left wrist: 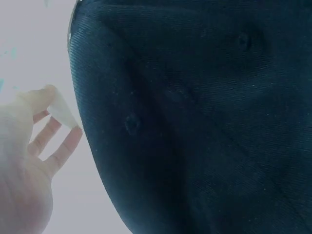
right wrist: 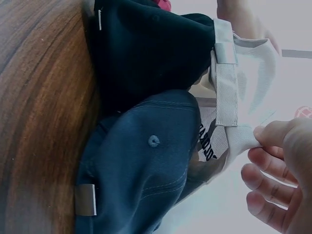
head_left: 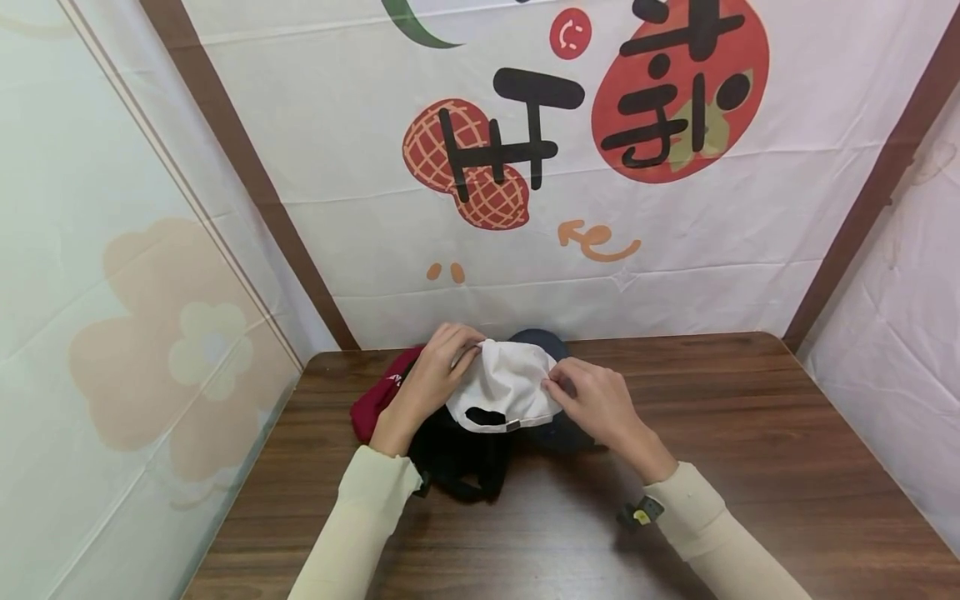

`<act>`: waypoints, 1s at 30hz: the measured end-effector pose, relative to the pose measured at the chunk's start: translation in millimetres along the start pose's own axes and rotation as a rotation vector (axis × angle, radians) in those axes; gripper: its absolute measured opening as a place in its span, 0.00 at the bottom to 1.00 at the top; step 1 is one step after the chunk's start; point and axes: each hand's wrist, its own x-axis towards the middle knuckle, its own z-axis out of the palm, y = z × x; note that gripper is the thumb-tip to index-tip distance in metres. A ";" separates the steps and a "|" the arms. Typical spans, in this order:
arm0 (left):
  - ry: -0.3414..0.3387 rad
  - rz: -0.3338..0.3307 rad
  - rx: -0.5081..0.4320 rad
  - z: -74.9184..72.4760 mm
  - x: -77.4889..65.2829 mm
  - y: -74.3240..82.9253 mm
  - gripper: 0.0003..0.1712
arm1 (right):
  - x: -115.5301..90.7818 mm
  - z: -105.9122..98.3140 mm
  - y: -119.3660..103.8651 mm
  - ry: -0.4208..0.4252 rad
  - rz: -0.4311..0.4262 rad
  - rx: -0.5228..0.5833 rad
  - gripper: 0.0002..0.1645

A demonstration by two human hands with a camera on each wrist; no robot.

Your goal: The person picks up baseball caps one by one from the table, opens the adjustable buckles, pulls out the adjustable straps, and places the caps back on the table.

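A white cap (head_left: pixel 517 379) is held up above several other caps, its back opening and strap (right wrist: pixel 226 97) with a metal buckle facing me. My left hand (head_left: pixel 438 371) pinches its left edge; in the left wrist view the fingers (left wrist: pixel 63 148) grip a bit of pale cloth. On the other side, my right hand (head_left: pixel 600 402) pinches the cap between thumb and fingers. Beneath it lie a black cap (head_left: pixel 457 458) and a navy cap (right wrist: pixel 141 161), partly covered. A maroon cap (head_left: pixel 373 408) sits to the left, half hidden by my left hand.
The caps lie on a brown wooden table (head_left: pixel 720 417), near its back edge. A printed white cloth (head_left: pixel 675 292) hangs behind, with more cloth (head_left: pixel 187 333) along the left side. A small dark device (head_left: pixel 641 510) with a yellow mark is at the right sleeve.
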 end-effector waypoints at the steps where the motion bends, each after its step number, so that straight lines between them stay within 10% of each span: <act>1: 0.009 0.010 -0.001 0.2 0.2 0.4 0.07 | -0.1 -1.0 -0.4 0.009 -0.003 0.002 0.07; 30: 0.052 0.082 -0.054 -7.1 4.5 33.2 0.09 | -6.1 -40.0 -5.2 0.183 -0.002 -0.004 0.07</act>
